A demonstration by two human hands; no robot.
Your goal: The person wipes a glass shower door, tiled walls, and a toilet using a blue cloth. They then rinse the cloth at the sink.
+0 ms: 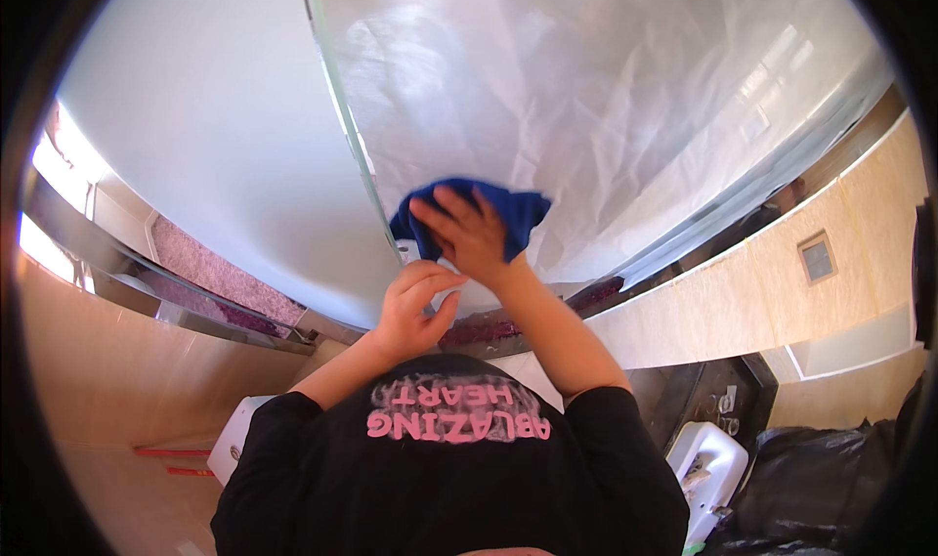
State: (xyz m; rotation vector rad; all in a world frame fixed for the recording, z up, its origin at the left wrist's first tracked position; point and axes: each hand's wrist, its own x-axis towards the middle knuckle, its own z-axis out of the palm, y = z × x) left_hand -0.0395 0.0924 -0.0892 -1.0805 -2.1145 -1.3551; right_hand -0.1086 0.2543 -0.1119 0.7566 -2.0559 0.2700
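Note:
A dark blue cloth [524,215] lies bunched against a shiny, wrinkled translucent surface [586,101]. My right hand [473,237] presses flat on the cloth, its fingers spread. Just below and left of it, my left hand [418,310] is at the lower end of a glass panel's upright edge [344,116]. Its fingers are curled with the thumb apart; whether they grip the edge is hard to see. Left of that edge stretches a smooth whitish panel [205,138].
At the lower right, a white washbasin [707,457] stands beside a dark counter [703,395] and black plastic sheeting [813,475]. A beige tiled wall [733,307] runs along the right. A white fixture [234,439] and red bars [176,452] are at the lower left.

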